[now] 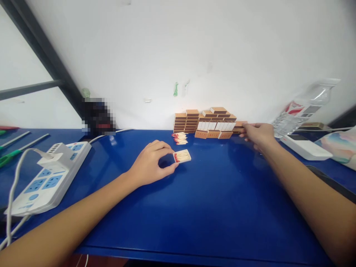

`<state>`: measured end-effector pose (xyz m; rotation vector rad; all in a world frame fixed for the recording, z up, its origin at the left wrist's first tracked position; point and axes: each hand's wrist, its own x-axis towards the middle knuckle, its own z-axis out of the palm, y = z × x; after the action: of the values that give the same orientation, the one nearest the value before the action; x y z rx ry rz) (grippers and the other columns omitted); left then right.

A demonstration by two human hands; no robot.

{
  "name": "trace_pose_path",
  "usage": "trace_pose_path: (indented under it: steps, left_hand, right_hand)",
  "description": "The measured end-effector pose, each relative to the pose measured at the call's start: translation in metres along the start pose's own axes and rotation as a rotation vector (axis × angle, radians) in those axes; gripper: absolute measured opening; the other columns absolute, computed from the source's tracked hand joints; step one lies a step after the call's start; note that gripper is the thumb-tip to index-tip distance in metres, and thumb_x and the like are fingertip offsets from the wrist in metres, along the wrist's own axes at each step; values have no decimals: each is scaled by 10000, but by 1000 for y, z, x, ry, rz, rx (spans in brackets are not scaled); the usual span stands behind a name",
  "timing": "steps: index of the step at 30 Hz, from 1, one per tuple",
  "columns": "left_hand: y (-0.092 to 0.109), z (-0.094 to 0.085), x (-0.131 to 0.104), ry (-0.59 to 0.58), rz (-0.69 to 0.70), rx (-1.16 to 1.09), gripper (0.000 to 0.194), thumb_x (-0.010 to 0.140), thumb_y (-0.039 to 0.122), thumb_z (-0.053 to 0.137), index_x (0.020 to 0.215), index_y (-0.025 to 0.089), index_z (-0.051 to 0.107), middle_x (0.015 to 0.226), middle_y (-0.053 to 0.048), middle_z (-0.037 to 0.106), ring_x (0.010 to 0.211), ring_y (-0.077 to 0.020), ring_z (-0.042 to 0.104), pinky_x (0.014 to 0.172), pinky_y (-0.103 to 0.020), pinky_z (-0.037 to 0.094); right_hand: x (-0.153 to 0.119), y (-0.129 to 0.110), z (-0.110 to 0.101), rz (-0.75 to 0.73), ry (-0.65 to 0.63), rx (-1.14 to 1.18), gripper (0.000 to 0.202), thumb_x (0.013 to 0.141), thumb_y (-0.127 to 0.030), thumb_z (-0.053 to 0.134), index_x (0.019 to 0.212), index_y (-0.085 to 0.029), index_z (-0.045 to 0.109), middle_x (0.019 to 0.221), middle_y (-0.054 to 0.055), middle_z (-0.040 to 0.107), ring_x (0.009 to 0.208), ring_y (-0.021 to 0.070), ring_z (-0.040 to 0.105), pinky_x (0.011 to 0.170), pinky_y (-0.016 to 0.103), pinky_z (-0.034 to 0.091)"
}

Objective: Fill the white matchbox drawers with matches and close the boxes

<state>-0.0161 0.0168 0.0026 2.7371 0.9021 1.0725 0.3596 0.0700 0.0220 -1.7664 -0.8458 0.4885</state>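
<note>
My left hand (152, 162) pinches the left end of a small white matchbox tray (189, 158) between thumb and fingers. Matches (181, 156) with red heads lie in this tray. Just behind it is a loose pile of matches (180, 138). At the back, against the wall, stand stacked matchboxes (191, 121), with white trays (213, 126) and brown sleeves (213, 134) in front. My right hand (259, 134) has its thumb and fingers closed on a brown matchbox sleeve (240, 124) at the stack's right end; the fingers partly hide it.
A white power strip (63, 181) with cables and a plug lies on the left of the blue table (194, 215). Screwdrivers (25, 146) are beyond it. On the right are a tilted plastic bottle (303, 107), a white device (306, 147) and a colourful pouch (340, 146).
</note>
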Motion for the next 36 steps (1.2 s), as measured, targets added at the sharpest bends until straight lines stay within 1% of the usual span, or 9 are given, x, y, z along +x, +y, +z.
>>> trace_pose_path:
  steps: [3,5,9,13,25,28,31,33,36]
  left_hand:
    - [0,0,0,42,0,13,222,924,348,743,1089,199,743,1082,-74,739,946,-223,672,890,-434,560]
    - [0,0,0,89,-4,25,242,923,352,747,1112,200,741,1088,-79,745,958,-228,677,889,-439,562]
    - [0,1,-1,163,-4,52,248,921,352,757,1107,190,737,1044,-75,776,922,-225,691,864,-435,557]
    - [1,1,-1,217,14,68,234,908,316,766,1108,198,737,1016,-50,804,865,-206,700,823,-409,551]
    - [4,0,1,245,-9,70,199,926,336,749,1096,233,760,1027,-30,822,850,-198,730,809,-398,562]
    - [6,-2,2,250,-9,32,214,934,328,745,1122,228,760,1051,-38,821,859,-199,726,824,-406,577]
    - [6,-2,2,251,11,16,213,929,323,763,1114,218,757,1052,-46,819,864,-200,721,827,-409,579]
    - [5,0,1,252,21,16,231,920,350,792,1103,212,757,1026,-47,820,864,-203,720,825,-407,573]
    - [3,3,-2,244,39,19,366,876,467,831,1125,208,757,998,-57,816,864,-211,726,813,-404,562]
  right_hand:
    - [-13,-17,-9,-129,161,58,175,974,-226,618,810,-196,561,681,-9,587,519,85,526,498,243,399]
    - [-33,-26,-8,-237,110,144,208,976,-271,638,790,-203,572,632,-25,567,474,82,480,458,242,352]
    - [-92,-34,12,-401,-455,130,360,944,-479,711,748,-199,601,578,-22,592,429,82,473,437,232,363]
    - [-132,-33,30,-453,-692,94,461,936,-645,658,801,-209,599,594,-22,610,439,92,506,436,222,393]
    - [-135,-31,24,-445,-809,90,463,961,-661,616,823,-223,553,598,-38,581,467,98,525,459,226,419]
    - [-135,-27,27,-419,-769,173,393,970,-625,630,1061,-250,558,639,-63,590,473,110,527,465,236,434]
    - [-143,-23,32,-446,-666,163,495,991,-628,588,1315,-254,559,735,-19,644,570,156,599,509,274,496]
    - [-155,-21,36,-509,-646,80,567,1031,-638,486,1435,-250,572,933,70,719,708,202,669,585,329,558]
    - [-176,-15,40,-588,-760,-13,657,1059,-635,392,1605,-274,448,1256,136,715,893,262,720,758,436,612]
